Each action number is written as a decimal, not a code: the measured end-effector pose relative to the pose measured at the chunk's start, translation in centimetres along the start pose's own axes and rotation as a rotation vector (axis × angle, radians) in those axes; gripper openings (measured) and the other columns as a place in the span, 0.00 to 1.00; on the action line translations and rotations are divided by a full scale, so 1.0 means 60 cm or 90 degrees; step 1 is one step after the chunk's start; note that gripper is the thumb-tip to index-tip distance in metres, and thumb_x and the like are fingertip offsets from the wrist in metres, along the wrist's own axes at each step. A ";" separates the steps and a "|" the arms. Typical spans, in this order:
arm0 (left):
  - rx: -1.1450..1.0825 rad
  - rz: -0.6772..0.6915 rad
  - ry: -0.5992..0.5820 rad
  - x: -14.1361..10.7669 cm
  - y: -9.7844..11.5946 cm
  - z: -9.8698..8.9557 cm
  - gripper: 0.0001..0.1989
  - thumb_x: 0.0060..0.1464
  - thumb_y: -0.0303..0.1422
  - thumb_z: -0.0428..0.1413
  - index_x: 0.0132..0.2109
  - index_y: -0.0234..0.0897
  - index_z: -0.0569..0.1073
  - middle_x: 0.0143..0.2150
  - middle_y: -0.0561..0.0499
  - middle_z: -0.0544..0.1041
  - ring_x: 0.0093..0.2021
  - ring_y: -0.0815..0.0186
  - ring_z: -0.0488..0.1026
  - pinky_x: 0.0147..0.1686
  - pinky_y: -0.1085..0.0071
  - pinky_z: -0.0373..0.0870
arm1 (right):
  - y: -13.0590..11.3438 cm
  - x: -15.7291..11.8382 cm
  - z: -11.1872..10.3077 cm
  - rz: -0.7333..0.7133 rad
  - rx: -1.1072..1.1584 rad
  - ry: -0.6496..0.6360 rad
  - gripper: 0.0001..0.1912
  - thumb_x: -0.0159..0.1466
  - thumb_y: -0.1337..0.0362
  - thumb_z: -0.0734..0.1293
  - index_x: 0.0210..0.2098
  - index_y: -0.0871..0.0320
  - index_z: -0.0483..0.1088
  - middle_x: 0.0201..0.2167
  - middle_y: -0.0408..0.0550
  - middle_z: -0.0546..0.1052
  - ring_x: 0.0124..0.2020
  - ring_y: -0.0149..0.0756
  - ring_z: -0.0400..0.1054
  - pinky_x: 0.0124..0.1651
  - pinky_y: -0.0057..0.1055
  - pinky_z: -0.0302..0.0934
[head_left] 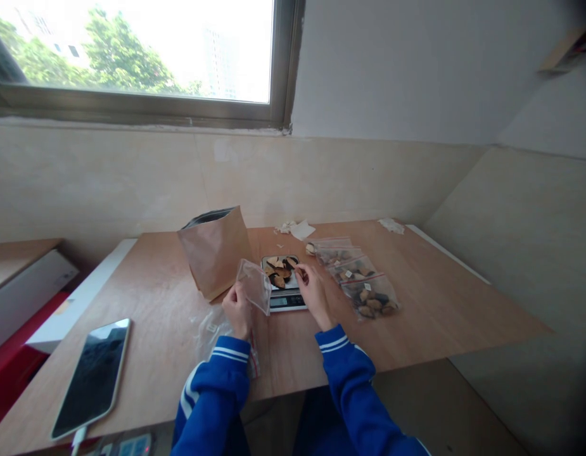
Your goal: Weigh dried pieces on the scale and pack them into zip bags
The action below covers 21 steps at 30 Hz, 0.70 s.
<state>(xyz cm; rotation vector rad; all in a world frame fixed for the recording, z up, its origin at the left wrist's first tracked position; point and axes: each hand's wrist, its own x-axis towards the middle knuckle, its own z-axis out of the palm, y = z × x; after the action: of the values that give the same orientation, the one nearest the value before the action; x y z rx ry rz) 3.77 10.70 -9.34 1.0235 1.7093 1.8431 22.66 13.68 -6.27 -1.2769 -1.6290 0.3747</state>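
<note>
My left hand is closed on a clear plastic tray, which it holds tilted at the left side of a small digital scale. Brown and black dried slices lie on the scale's platform. My right hand is at the right edge of the platform, fingers pinched together beside the slices; whatever they hold is too small to make out. Behind my left hand stands an open brown paper bag. Clear bags of dried pieces lie in an overlapping row to the right of the scale.
Empty-looking clear bags lie under and beside my left wrist. A phone with a cable is at the table's left. White scraps lie near the wall, with more crumpled white material at the back right.
</note>
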 end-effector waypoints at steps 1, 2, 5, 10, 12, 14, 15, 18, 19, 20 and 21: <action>-0.002 0.005 -0.004 -0.002 0.003 0.000 0.23 0.57 0.46 0.47 0.19 0.40 0.55 0.17 0.57 0.55 0.20 0.70 0.53 0.23 0.71 0.51 | -0.029 0.000 -0.002 -0.002 0.039 -0.003 0.12 0.64 0.65 0.60 0.44 0.59 0.71 0.40 0.54 0.76 0.38 0.40 0.70 0.40 0.35 0.65; -0.004 0.012 -0.009 -0.003 0.006 -0.001 0.23 0.57 0.46 0.47 0.19 0.40 0.55 0.16 0.57 0.55 0.20 0.70 0.53 0.23 0.71 0.51 | -0.059 0.000 -0.002 -0.009 0.079 -0.017 0.12 0.64 0.65 0.61 0.45 0.58 0.71 0.42 0.52 0.76 0.37 0.38 0.70 0.39 0.33 0.65; -0.013 0.032 -0.026 -0.008 0.013 -0.002 0.23 0.57 0.46 0.46 0.20 0.40 0.57 0.16 0.57 0.57 0.20 0.70 0.55 0.23 0.71 0.53 | -0.141 -0.004 0.008 -0.049 0.139 -0.123 0.14 0.64 0.66 0.63 0.48 0.56 0.70 0.41 0.48 0.76 0.36 0.34 0.70 0.39 0.30 0.66; -0.004 0.018 0.000 -0.012 0.016 -0.003 0.24 0.58 0.47 0.45 0.19 0.40 0.56 0.16 0.56 0.58 0.20 0.70 0.54 0.23 0.71 0.54 | -0.176 -0.005 0.025 -0.111 0.066 -0.180 0.16 0.63 0.66 0.65 0.51 0.55 0.69 0.45 0.50 0.73 0.46 0.39 0.68 0.50 0.37 0.64; -0.005 -0.002 0.024 -0.012 0.013 -0.004 0.24 0.58 0.47 0.45 0.18 0.40 0.55 0.15 0.56 0.56 0.20 0.70 0.53 0.22 0.71 0.52 | -0.154 -0.002 0.025 -0.111 0.076 -0.135 0.13 0.66 0.64 0.62 0.50 0.55 0.69 0.46 0.52 0.71 0.48 0.39 0.67 0.51 0.37 0.64; -0.009 -0.021 0.042 -0.012 0.009 -0.004 0.25 0.59 0.47 0.45 0.18 0.40 0.54 0.15 0.56 0.55 0.19 0.71 0.51 0.21 0.71 0.51 | -0.120 0.001 0.025 -0.103 0.060 -0.074 0.13 0.68 0.64 0.58 0.49 0.56 0.69 0.46 0.53 0.71 0.49 0.39 0.66 0.52 0.38 0.64; -0.009 -0.026 0.045 -0.012 0.007 -0.004 0.25 0.59 0.47 0.45 0.18 0.40 0.53 0.15 0.56 0.54 0.19 0.71 0.51 0.21 0.71 0.50 | -0.098 0.002 0.027 -0.101 0.032 -0.055 0.13 0.69 0.64 0.57 0.49 0.56 0.69 0.47 0.54 0.71 0.50 0.40 0.66 0.54 0.40 0.63; 0.005 -0.020 0.043 -0.012 0.004 -0.003 0.26 0.60 0.47 0.45 0.18 0.40 0.51 0.15 0.57 0.53 0.19 0.71 0.50 0.21 0.70 0.49 | -0.032 0.001 0.042 -0.100 -0.111 -0.082 0.16 0.66 0.63 0.61 0.53 0.58 0.68 0.54 0.59 0.67 0.58 0.47 0.60 0.61 0.47 0.57; 0.012 -0.014 0.043 -0.012 0.002 -0.003 0.26 0.60 0.47 0.45 0.18 0.40 0.51 0.15 0.57 0.52 0.19 0.71 0.50 0.21 0.70 0.48 | -0.012 0.001 0.049 -0.099 -0.155 -0.104 0.19 0.65 0.62 0.62 0.55 0.59 0.66 0.58 0.61 0.65 0.61 0.49 0.57 0.62 0.49 0.55; 0.018 -0.009 0.046 -0.012 0.001 -0.003 0.26 0.60 0.46 0.45 0.17 0.40 0.51 0.15 0.56 0.52 0.19 0.71 0.49 0.21 0.70 0.48 | 0.005 0.000 0.057 -0.099 -0.191 -0.126 0.22 0.64 0.61 0.64 0.57 0.60 0.65 0.60 0.62 0.62 0.64 0.51 0.54 0.63 0.51 0.54; 0.022 -0.004 0.050 -0.012 0.000 -0.003 0.27 0.60 0.46 0.45 0.17 0.40 0.51 0.15 0.56 0.52 0.19 0.71 0.49 0.21 0.70 0.48 | 0.019 0.000 0.064 -0.100 -0.220 -0.144 0.24 0.64 0.60 0.64 0.58 0.60 0.64 0.62 0.63 0.61 0.65 0.52 0.52 0.63 0.51 0.54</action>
<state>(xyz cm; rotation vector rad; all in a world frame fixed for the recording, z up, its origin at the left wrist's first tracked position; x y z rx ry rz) 4.08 10.06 -9.47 0.9707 1.7939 1.8784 20.13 15.37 -8.87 -1.3847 -2.0381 0.1471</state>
